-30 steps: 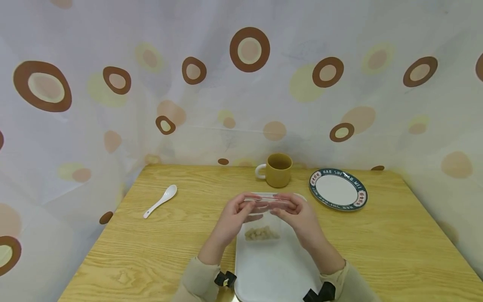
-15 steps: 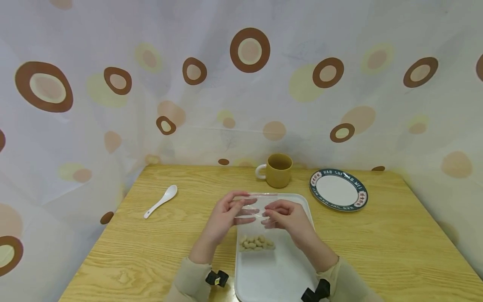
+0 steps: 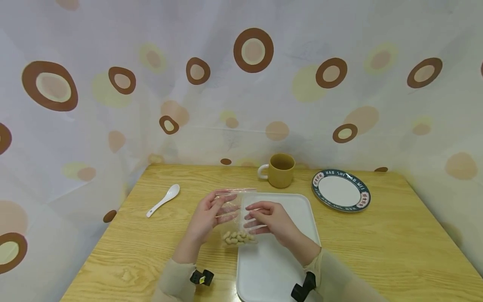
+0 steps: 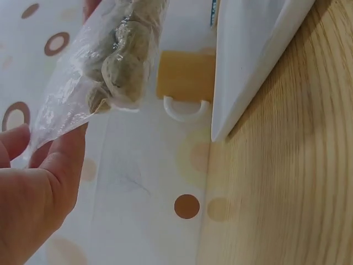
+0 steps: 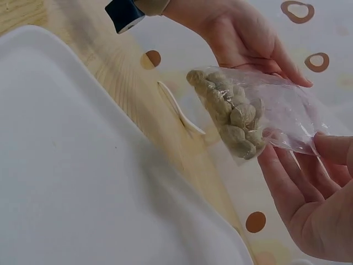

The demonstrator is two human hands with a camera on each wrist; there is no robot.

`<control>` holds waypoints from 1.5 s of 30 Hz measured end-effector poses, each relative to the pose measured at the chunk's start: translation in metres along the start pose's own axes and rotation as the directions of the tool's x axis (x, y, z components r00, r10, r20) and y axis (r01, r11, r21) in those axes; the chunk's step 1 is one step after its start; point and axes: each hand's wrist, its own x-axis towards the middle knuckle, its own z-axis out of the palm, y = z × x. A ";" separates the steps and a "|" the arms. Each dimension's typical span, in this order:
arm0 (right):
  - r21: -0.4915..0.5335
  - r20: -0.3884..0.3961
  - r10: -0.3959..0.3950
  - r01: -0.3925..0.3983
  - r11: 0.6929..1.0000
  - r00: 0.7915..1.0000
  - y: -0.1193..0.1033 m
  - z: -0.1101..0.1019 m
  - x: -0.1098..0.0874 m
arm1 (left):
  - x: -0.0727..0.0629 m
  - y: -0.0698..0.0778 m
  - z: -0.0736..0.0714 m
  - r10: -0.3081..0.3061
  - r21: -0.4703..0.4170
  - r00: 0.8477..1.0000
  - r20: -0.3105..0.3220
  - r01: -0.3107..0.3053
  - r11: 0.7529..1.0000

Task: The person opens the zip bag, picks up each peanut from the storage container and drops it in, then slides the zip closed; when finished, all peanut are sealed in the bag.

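A clear zip bag (image 3: 237, 224) with a red strip along its top hangs upright between my hands. Unshelled peanuts (image 3: 238, 238) lie along its bottom, and they show close up through the plastic in the right wrist view. My left hand (image 3: 205, 216) pinches the bag's left edge between thumb and fingers, with the other fingers spread behind the film. At the opposite edge, my right hand (image 3: 273, 220) pinches the plastic, its fingertips partly behind it. The bag overlaps the left edge of the white tray (image 3: 277, 268) in the head view.
A white spoon (image 3: 164, 200) lies at the table's left. Behind the tray stands a mustard-yellow mug (image 3: 281, 172) with a white handle. To its right is a plate (image 3: 341, 191) with a dark green lettered rim. A patterned cloth (image 3: 211, 100) hangs behind the wooden table (image 3: 377, 251).
Both hands have moved left with the bag, from over the tray to its left edge. The bag has come more upright and faces the head camera, its peanuts now showing clearly.
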 end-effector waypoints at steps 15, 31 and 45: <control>0.127 -0.048 0.138 -0.131 0.983 0.989 0.014 0.049 0.033 | -0.021 -0.013 -0.048 -0.116 0.272 0.992 -0.045 0.124 0.954; 0.094 -0.021 0.217 -0.215 0.972 0.976 0.039 0.086 0.051 | -0.029 -0.025 -0.072 -0.228 0.451 0.940 -0.253 0.323 0.832; 0.166 -0.066 0.209 -0.196 0.966 0.976 0.021 0.062 0.050 | -0.021 -0.010 -0.073 -0.167 0.494 0.934 -0.315 0.312 0.812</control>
